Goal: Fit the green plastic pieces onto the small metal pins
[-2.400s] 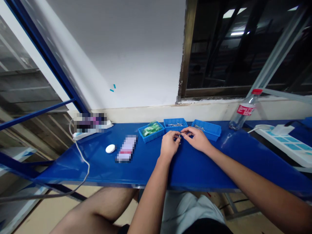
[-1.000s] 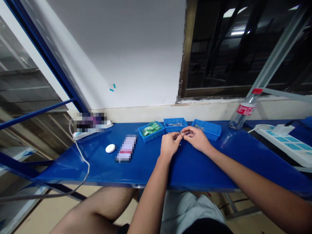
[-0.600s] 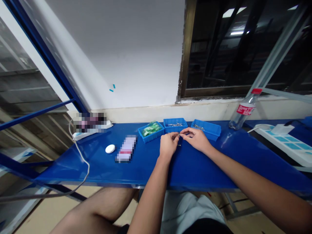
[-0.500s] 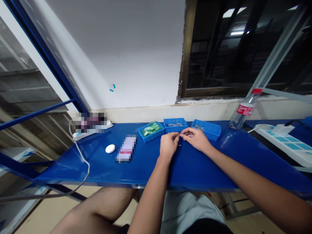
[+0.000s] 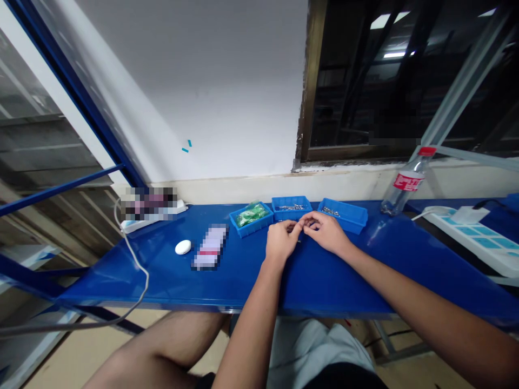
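My left hand [image 5: 281, 237] and my right hand [image 5: 322, 229] meet fingertip to fingertip over the blue table [image 5: 340, 281]. Both are closed in a pinch; whatever small piece lies between the fingers is hidden. Just below the fingertips, a tiny metal part [image 5: 299, 241] rests on the tabletop, too small to name surely. Behind my hands stand a blue bin [image 5: 291, 201] with thin metal pieces and another blue bin [image 5: 352, 219] with small metal parts. Left of them, a third blue bin [image 5: 253, 229] holds green plastic packets [image 5: 250, 214].
A blurred-out phone-like object [image 5: 210, 247] and a white round case [image 5: 183, 247] lie to the left. A plastic bottle [image 5: 407, 182] with a red cap stands at the back right, near a power strip [image 5: 482, 235]. Another power strip [image 5: 156, 217] and a cable [image 5: 140, 265] occupy the left side.
My fingertips have come together, with the right hand shifting slightly. The small metal piece seen between them before is now covered. The bins have not moved.
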Available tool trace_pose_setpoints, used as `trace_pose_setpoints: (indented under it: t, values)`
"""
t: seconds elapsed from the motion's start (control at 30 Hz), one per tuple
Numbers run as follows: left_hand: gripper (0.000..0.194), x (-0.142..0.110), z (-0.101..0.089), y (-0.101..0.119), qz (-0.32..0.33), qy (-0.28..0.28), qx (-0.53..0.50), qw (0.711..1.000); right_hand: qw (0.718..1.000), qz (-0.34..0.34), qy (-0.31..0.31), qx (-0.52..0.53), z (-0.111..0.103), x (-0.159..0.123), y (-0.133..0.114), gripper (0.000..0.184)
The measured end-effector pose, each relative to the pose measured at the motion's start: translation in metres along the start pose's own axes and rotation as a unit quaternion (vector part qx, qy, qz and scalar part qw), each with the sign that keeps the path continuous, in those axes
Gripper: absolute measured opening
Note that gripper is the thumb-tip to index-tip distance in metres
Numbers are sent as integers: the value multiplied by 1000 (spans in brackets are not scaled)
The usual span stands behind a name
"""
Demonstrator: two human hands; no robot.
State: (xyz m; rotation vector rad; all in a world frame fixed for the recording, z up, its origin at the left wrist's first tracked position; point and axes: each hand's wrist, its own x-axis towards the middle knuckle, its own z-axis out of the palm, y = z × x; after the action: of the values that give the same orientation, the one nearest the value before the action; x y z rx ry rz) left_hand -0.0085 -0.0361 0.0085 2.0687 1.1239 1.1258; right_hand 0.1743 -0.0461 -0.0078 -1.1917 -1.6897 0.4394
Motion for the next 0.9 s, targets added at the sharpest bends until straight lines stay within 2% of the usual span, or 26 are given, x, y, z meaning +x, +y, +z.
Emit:
trace_pose_setpoints:
  t: [0.13, 0.27, 0.47, 0.73, 0.9]
  values:
    - [24, 1, -1, -2, 1, -9, -4, 1000, 999, -12, -21, 24, 1, 0, 0, 16]
    - [17, 4, 3, -10, -24, 1, -33, 999, 997, 29, -16, 67, 3, -1, 4, 14]
    - [24, 6, 8, -18, -13, 1, -36, 999, 993, 69, -22, 93, 5, 0, 8, 21]
    - [14, 3, 3, -5, -20, 24, -32, 999, 996, 60, -31, 58, 6, -1, 7, 20]
    - [31, 0, 0, 0, -19, 3, 5, 1000, 999, 27, -4, 34, 1, 1, 5, 16]
